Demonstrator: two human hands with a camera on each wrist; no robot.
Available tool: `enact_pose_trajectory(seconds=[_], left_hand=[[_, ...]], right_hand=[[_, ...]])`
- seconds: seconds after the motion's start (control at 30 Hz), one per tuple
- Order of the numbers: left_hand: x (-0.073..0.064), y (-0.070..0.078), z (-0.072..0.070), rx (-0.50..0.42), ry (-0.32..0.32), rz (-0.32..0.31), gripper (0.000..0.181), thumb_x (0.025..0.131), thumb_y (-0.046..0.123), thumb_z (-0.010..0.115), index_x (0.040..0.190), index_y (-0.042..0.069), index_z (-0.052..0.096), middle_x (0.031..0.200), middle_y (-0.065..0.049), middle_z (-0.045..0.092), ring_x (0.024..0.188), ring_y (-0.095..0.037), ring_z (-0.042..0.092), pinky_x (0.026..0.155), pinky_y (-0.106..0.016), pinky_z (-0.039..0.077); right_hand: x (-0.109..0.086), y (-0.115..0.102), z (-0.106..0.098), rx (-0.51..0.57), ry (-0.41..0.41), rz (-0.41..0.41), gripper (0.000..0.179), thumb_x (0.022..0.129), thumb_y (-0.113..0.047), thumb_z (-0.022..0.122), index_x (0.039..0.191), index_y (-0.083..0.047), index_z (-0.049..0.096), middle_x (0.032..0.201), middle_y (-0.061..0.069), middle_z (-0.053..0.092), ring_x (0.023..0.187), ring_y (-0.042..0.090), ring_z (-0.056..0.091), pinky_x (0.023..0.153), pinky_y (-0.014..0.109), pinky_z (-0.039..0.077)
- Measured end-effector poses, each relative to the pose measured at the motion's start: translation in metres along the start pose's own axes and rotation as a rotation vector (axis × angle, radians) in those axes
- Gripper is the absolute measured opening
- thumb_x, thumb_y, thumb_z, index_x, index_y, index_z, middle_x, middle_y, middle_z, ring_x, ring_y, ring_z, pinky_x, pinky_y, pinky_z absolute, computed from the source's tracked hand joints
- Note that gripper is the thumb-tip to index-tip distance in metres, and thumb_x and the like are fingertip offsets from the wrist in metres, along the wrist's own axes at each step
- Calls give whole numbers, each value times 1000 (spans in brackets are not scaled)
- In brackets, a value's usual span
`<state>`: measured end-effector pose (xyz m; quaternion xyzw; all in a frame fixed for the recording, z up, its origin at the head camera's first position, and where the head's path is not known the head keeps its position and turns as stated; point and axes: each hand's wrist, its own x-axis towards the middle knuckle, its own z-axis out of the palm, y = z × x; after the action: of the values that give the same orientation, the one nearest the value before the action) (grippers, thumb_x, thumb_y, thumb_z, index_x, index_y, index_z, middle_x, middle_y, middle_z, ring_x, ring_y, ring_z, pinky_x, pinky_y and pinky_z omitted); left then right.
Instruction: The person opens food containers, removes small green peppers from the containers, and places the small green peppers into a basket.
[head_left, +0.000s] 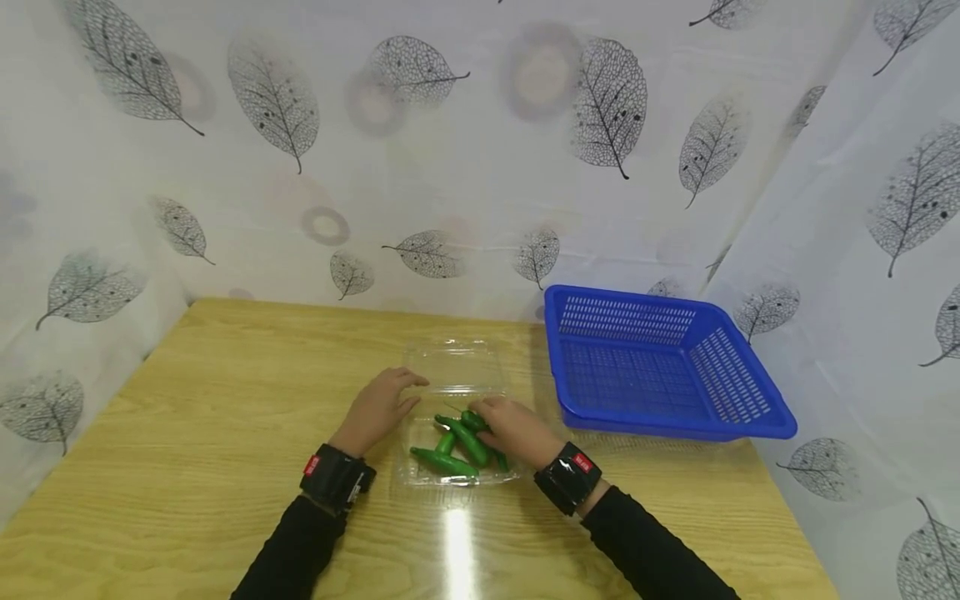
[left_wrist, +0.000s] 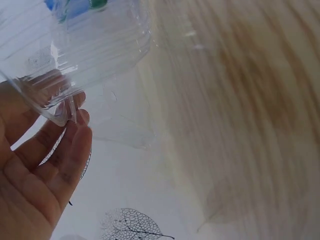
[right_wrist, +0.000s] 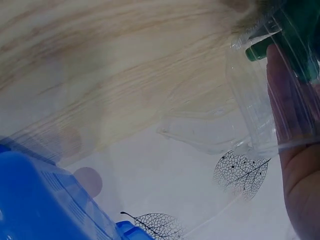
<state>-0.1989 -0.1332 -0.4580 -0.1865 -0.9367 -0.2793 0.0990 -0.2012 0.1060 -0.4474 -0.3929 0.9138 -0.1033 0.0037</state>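
Although one clear container holds at least four green peppers, the right hand obscures the exact count, and its grip cannot be determined; the left hand, fingers loosely parted, adjoins the container's left edge.

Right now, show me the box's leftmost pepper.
The front pepper, lying crosswise; its tip reaches nearer the left side of the box than any other pepper.
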Motion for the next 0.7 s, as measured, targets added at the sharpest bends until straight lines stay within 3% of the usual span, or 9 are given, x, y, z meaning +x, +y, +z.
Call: enact_pose_trajectory(seconds=[0.13,0.23,0.5,0.7], left_hand=[[-1,-3,0,-96,-29,-26,24,86,8,65,110,6,67,109,-9,66,103,-27,60,89,-42,51],[-2,-3,-1,-119,-38,-31,24,87,8,65,110,6,67,110,-10,66,104,-28,60,91,-44,51],[-3,0,-2,-87,-37,-27,23,86,8,65,110,5,67,110,-10,66,105,-28,61,91,-43,51],[-7,5,-7,11,-15,12,24,85,9,67,109,7,67,110,-9,66,107,-28,60,92,-42,51]], right_hand=[[2,-2,1,14,4,-14,31,81,-16,72,110,-11,62,96,1,68,85,13,65,72,25,55],[2,-3,2,19,10,-16,29,82,-17,72,109,-12,62,95,1,68,85,14,65,72,25,55],[0,-4,3,13,29,-34,33,83,-16,70,114,-12,61,104,4,68,93,18,65,76,29,56],[-2,-5,2,29,64,-48,32,83,-16,70,113,-12,61,99,4,68,88,17,66,73,28,56]])
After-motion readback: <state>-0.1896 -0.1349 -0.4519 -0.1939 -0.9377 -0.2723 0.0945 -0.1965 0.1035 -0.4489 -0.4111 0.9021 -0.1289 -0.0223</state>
